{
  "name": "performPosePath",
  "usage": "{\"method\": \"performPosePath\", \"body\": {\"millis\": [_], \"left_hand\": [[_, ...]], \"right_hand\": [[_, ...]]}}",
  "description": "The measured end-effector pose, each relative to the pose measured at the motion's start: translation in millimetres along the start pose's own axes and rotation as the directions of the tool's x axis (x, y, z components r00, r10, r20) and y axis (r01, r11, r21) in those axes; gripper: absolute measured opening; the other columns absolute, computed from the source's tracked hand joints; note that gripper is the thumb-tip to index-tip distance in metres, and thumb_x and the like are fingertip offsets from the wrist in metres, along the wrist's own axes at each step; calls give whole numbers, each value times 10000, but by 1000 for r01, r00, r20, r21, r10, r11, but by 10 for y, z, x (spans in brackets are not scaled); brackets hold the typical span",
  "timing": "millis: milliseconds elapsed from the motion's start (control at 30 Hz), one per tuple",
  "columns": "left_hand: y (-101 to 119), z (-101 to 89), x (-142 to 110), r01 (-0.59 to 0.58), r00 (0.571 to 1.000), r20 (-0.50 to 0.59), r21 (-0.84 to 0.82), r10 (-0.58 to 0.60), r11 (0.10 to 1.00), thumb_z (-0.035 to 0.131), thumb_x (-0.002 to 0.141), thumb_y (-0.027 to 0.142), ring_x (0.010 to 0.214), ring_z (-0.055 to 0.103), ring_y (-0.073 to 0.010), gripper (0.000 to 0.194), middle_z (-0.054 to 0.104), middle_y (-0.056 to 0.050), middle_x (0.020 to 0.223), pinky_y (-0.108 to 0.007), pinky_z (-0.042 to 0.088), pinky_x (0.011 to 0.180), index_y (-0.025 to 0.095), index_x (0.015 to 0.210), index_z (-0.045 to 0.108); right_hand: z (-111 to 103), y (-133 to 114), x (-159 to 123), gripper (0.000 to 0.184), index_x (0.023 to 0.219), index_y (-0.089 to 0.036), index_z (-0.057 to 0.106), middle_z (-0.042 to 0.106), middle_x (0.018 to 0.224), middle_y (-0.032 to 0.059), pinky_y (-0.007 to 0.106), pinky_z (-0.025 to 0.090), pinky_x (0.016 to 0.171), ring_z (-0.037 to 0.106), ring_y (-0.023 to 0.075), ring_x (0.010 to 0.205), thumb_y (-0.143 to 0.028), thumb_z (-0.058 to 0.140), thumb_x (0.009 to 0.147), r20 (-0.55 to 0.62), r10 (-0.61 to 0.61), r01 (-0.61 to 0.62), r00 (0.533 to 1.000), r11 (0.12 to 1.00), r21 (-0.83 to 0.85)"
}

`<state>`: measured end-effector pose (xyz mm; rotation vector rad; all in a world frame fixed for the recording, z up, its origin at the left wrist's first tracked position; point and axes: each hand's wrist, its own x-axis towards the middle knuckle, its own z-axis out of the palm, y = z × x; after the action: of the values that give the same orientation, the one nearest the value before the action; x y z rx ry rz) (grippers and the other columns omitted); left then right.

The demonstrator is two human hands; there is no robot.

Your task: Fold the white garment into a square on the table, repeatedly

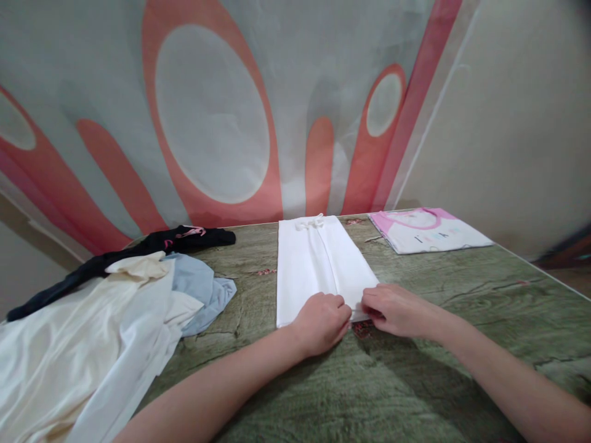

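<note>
A white folded garment [305, 264] lies flat in the middle of the table, with a small bow at its far edge and a seam running down it. My left hand [323, 321] has its fingers curled on the garment's near edge. Close beside it, my right hand [392, 309] pinches the near right corner of the same cloth. Both sets of fingertips are partly hidden, but each hand is closed on the fabric.
Left of the garment lies a loose heap of cream and white cloth [106, 332], with light blue cloth [194, 286] and black cloth [138, 246] beside it. A folded pink and white shirt [429, 234] rests at the back right. The wood-patterned table [415, 381] meets a painted wall [295, 184].
</note>
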<state>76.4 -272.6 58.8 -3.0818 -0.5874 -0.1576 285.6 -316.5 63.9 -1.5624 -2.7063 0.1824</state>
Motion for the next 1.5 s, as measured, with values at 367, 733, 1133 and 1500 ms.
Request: {"method": "performPosePath", "body": {"millis": [367, 733, 1133, 1500], "left_hand": [[7, 69, -32, -43, 999, -32, 10, 43, 999, 443, 884, 285, 753, 521, -174, 166, 570, -29, 816, -301, 384, 662, 181, 807, 548], [-46, 40, -68, -52, 998, -49, -92, 48, 994, 365, 923, 305, 807, 513, -167, 220, 550, -37, 879, -291, 382, 702, 186, 940, 549], [-61, 28, -64, -23, 998, -68, -140, 14, 990, 357, 932, 289, 810, 534, -158, 240, 572, -39, 852, -287, 381, 723, 185, 923, 573], [-330, -212, 204, -208, 978, 9, 45, 208, 977, 507, 869, 152, 826, 563, -156, 108, 612, -29, 885, -285, 372, 747, 184, 873, 611]], "right_hand": [[-9, -10, -55, 98, 722, -186, 561, 611, 707, 20, 242, 322, 591, 524, 144, 636, -121, 488, 721, 41, -17, 10, 999, 989, 150], [-234, 504, -221, 99, 728, -183, 594, 609, 687, 18, 232, 345, 575, 517, 144, 614, -152, 499, 727, 1, 197, -193, 980, 959, 206], [-196, 300, -186, 111, 724, -180, 577, 613, 713, 18, 226, 363, 586, 519, 139, 633, -97, 527, 668, 57, 164, -172, 985, 962, 211], [-216, 407, -219, 106, 757, -175, 599, 617, 722, 34, 257, 398, 621, 540, 161, 660, -188, 496, 778, -10, 211, -202, 977, 950, 238]]}}
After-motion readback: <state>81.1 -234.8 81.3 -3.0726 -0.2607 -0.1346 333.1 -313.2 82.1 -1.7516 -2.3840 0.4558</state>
